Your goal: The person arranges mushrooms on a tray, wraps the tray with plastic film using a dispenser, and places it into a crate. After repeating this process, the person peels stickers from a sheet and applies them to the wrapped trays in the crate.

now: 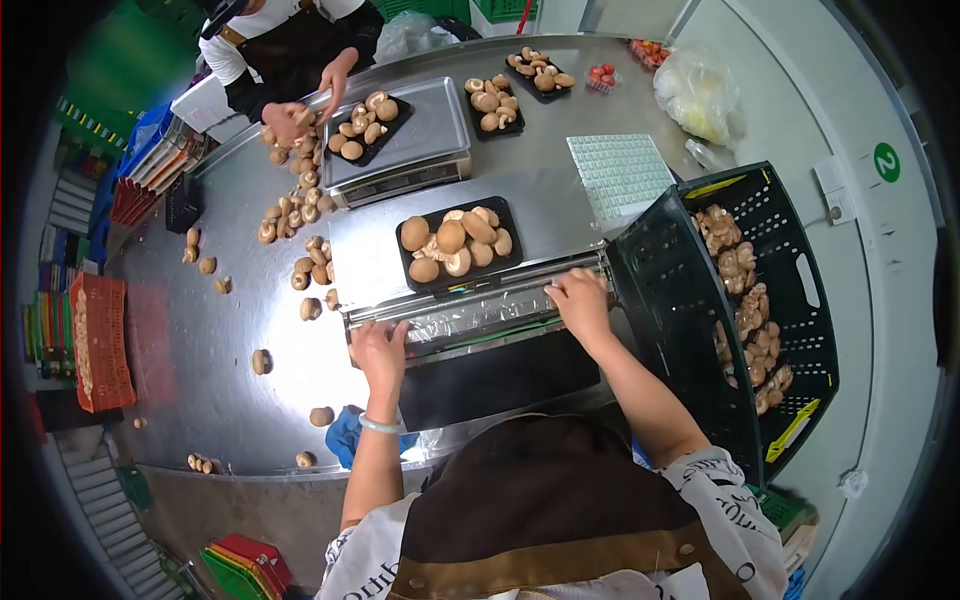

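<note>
Clear plastic film (480, 314) stretches across the roller of a wrapping machine (500, 385) in front of me. At the film's left end is my left hand (380, 352), its fingers pressed together on the edge. My right hand (580, 300) pinches the film at the right end, by the roller. Just beyond the film, between my hands, a black tray (411, 270) full of brown mushrooms (451, 236) rests on the machine's metal top. Neither hand touches that tray. The film under my fingertips is hard to make out.
A co-worker's hands (290, 120) are over loose mushrooms beside a scale (395, 175) bearing another tray. Two filled trays (493, 105) (540, 72) lie behind. Right: a label sheet (620, 175) and black crate (820, 340) of packed mushrooms. Left: scattered mushrooms, a red basket (125, 345).
</note>
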{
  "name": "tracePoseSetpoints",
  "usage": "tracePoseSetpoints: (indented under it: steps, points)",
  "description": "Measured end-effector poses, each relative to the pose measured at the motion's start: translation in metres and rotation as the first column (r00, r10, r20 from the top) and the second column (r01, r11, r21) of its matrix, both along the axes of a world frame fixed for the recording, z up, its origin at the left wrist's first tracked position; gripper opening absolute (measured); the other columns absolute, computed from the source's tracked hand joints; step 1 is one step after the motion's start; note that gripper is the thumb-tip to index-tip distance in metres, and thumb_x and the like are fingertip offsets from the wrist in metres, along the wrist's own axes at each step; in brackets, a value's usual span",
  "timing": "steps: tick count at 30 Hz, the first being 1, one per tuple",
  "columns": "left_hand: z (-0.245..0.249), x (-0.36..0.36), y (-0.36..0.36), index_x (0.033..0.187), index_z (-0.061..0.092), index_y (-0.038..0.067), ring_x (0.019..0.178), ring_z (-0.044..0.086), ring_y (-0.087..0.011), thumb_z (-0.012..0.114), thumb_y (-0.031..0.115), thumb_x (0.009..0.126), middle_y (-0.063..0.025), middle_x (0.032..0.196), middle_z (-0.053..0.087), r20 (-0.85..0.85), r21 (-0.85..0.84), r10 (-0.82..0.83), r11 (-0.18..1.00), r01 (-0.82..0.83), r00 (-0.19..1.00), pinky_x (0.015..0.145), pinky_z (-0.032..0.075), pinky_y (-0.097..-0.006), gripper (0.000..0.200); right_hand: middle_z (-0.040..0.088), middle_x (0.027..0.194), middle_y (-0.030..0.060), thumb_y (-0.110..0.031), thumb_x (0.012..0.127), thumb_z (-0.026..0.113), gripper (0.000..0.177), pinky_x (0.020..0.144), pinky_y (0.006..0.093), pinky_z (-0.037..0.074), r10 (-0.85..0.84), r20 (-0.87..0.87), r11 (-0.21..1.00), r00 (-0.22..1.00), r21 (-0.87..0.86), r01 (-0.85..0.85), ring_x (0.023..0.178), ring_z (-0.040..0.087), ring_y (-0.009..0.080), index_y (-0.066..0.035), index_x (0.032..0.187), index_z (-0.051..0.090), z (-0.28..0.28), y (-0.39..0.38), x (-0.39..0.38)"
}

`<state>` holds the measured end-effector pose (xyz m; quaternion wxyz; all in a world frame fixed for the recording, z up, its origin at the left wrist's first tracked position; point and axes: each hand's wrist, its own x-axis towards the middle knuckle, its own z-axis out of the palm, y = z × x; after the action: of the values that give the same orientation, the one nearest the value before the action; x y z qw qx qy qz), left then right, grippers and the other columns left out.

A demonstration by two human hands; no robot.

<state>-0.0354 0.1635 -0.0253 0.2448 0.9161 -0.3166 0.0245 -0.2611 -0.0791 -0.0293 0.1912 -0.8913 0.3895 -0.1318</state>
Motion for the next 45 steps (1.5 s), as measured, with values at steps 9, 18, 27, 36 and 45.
tracePoseSetpoints:
  steps: [9, 18, 27, 36, 45]
  points:
    - [0.131, 0.077, 0.013, 0.082, 0.051, 0.010, 0.073, 0.059, -0.0185, 0.055, 0.021, 0.095, -0.0079, 0.076, 0.062, -0.790, -0.609, -0.601, 0.792, -0.040, 0.118, 0.074, 0.043, -0.0285, 0.018, 0.054, 0.073, 0.0037, -0.016, 0.097, 0.052, 0.016, 0.065, 0.0275, 0.039, -0.160, 0.625, 0.201, 0.764, 0.779, -0.594, 0.067, 0.046, 0.0134, -0.005, 0.085, 0.051, 0.104, -0.050, -0.023]
    - [0.021, 0.131, -0.138, 0.095, 0.050, 0.006, 0.116, 0.057, -0.0279, 0.046, 0.015, 0.101, -0.0182, 0.122, 0.062, -0.484, -0.699, -0.504, 0.715, 0.031, 0.715, 0.104, 0.039, -0.0369, 0.011, 0.066, 0.114, 0.0160, -0.015, 0.101, 0.044, 0.016, 0.094, 0.0401, 0.046, -0.054, 0.613, 0.854, 0.788, 0.438, -0.282, 0.109, 0.062, 0.0283, 0.000, 0.102, 0.050, 0.046, -0.097, 0.152]
    - [0.001, 0.098, -0.114, 0.107, 0.059, -0.001, 0.086, 0.055, -0.0125, 0.052, 0.015, 0.098, -0.0041, 0.091, 0.063, -0.789, -0.406, -0.442, 0.896, 0.177, 0.426, 0.080, 0.046, -0.0282, 0.019, 0.065, 0.092, 0.0182, -0.027, 0.093, 0.057, 0.027, 0.081, 0.0422, 0.047, 0.354, 0.217, 0.680, 0.909, 0.608, -0.410, 0.089, 0.060, 0.0369, 0.000, 0.097, 0.060, 0.020, -0.085, 0.129]
    - [0.054, 0.045, -0.064, 0.087, 0.059, -0.004, 0.063, 0.050, -0.0245, 0.044, 0.026, 0.102, -0.0170, 0.070, 0.053, -0.512, -0.295, -0.410, 0.909, 0.293, 0.755, 0.063, 0.041, -0.0369, 0.037, 0.062, 0.076, 0.0150, -0.034, 0.095, 0.056, 0.037, 0.068, 0.0387, 0.046, 0.168, 0.337, 0.799, 0.926, 0.504, -0.328, 0.073, 0.060, 0.0313, 0.002, 0.092, 0.060, 0.048, -0.030, 0.072]
    - [0.121, -0.032, 0.003, 0.089, 0.065, -0.005, 0.063, 0.042, -0.0088, 0.048, 0.031, 0.101, -0.0020, 0.064, 0.052, -0.784, -0.262, -0.243, 0.964, 0.050, 0.571, 0.057, 0.039, -0.0287, 0.042, 0.062, 0.075, 0.0072, -0.033, 0.098, 0.052, 0.036, 0.070, 0.0295, 0.045, 0.097, 0.322, 0.641, 0.942, 0.703, -0.307, 0.074, 0.055, 0.0131, 0.000, 0.095, 0.064, 0.116, 0.022, 0.002]
